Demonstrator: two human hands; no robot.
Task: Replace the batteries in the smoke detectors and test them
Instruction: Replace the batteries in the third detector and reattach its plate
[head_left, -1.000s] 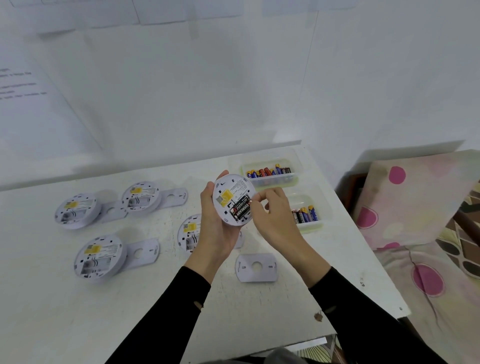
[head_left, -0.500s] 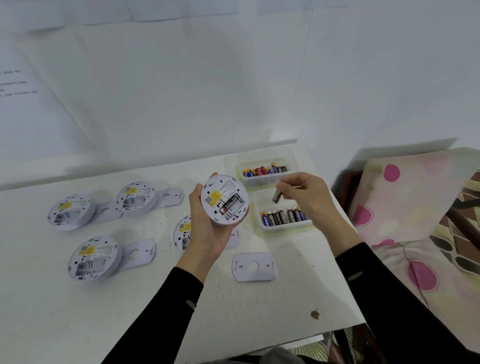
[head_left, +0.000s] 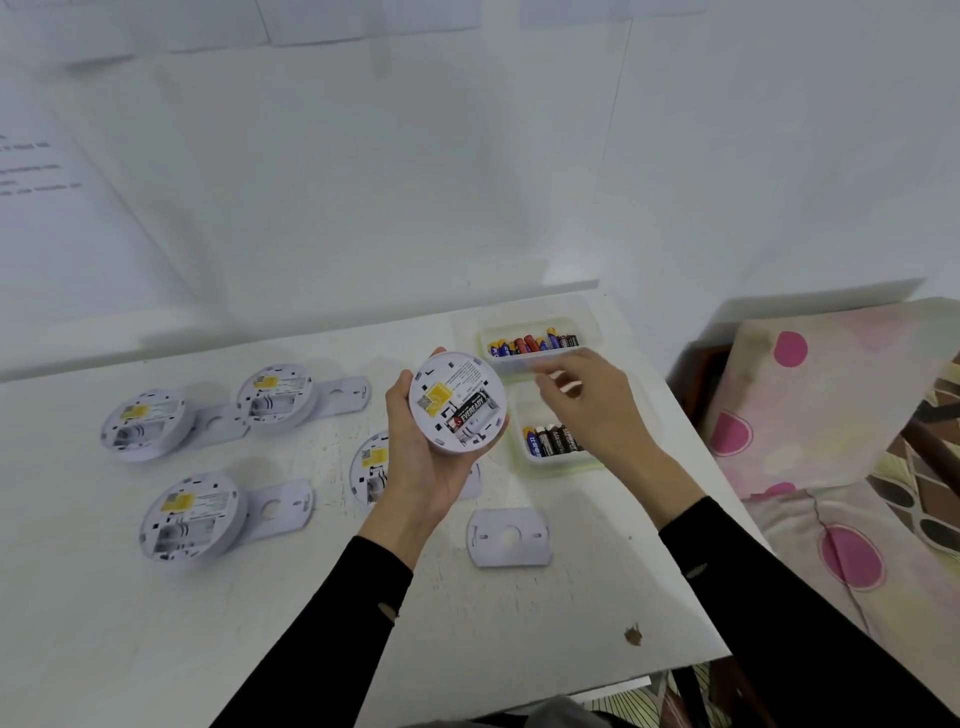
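Your left hand (head_left: 421, 467) holds the smoke detector (head_left: 447, 387) above the middle of the surface (head_left: 260, 623), back side toward you, fingers wrapped round its rim. One black battery (head_left: 470, 408) sits in the open compartment. The slot beside it appears empty.

Change since the last second: your right hand (head_left: 602, 415) has left the detector, carried one cell out over the near tray (head_left: 563, 469), and now reaches toward the far tray (head_left: 592, 332). Its fingers (head_left: 558, 376) are blurred at that tray's near edge. You cannot tell from this view whether they hold anything.

Meaning for the task:
- One cell is out of this unit and one remains, so removal looks half done.
- The near tray, with dark cells (head_left: 553, 440), probably serves for spent ones. The far tray, with mixed coloured cells (head_left: 530, 344), probably holds the fresh stock.
- Judged step in hand: fetch a replacement, or go back for the second old cell.

A loose mounting plate (head_left: 509, 538) lies near your left forearm. Three open detectors (head_left: 189, 519) lie to the left and a fourth is partly hidden behind your left hand, all unserviced by appearance.
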